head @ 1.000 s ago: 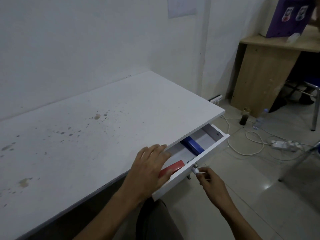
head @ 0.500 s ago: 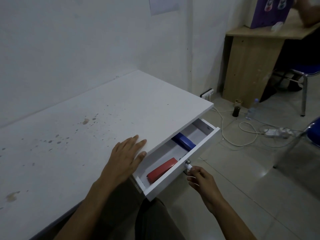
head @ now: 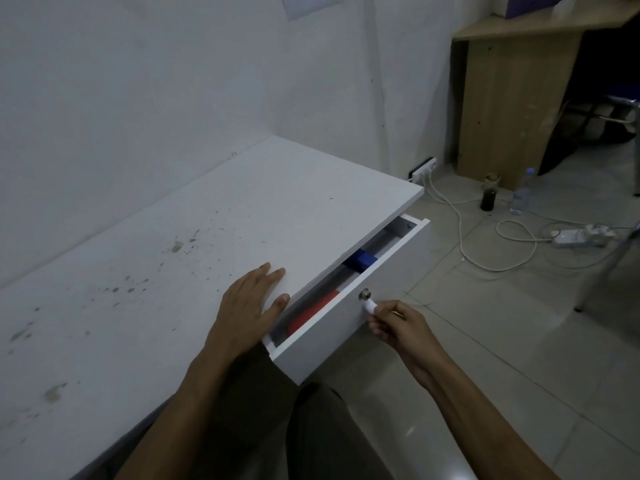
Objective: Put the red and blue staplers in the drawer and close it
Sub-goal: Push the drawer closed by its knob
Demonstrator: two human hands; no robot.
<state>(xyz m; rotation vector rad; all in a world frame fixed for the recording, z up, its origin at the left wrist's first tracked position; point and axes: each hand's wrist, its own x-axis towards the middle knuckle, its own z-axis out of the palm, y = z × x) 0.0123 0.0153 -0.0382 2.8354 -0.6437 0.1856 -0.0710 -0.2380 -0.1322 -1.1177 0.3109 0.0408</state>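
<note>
Now, head view, one moment. White desk [head: 214,216], top stained w/ dark specks, stands against a white wall [head: 145,81]. Under its front edge the drawer [head: 377,299] is partly out; only a narrow gap shows betw. desk edge and drawer front.

Inside the gap: red stapler [head: 311,311] lies toward the near end, long axis along the drawer; blue stapler [head: 362,259] lies farther along, toward the far end. Both are partly hidden by the desk top. The two are apart, not touching.

Left hand [head: 247,308]: flat, palm down on the desk top at the front edge, fingers spread and extended, holding nothing; thumb tip sits at the edge just beside the drawer gap.

Right hand [head: 398,325]: below and in front of the drawer, fingers pinched around a small white tag [head: 370,307] that hangs from the metal lock [head: 364,293] in the drawer front. Whether a key sits in the lock cannot be told.

Bkgd., right: tiled floor [head: 519,341] w/ white cable [head: 460,233] looping from a power strip [head: 424,169] at the wall to a second strip [head: 571,235] further out; a dark bottle [head: 488,199] and a clear plastic bottle [head: 521,195] stand near a wooden desk panel [head: 509,98]. Bottom centre: the person's dark trousers [head: 325,434], below the drawer.
</note>
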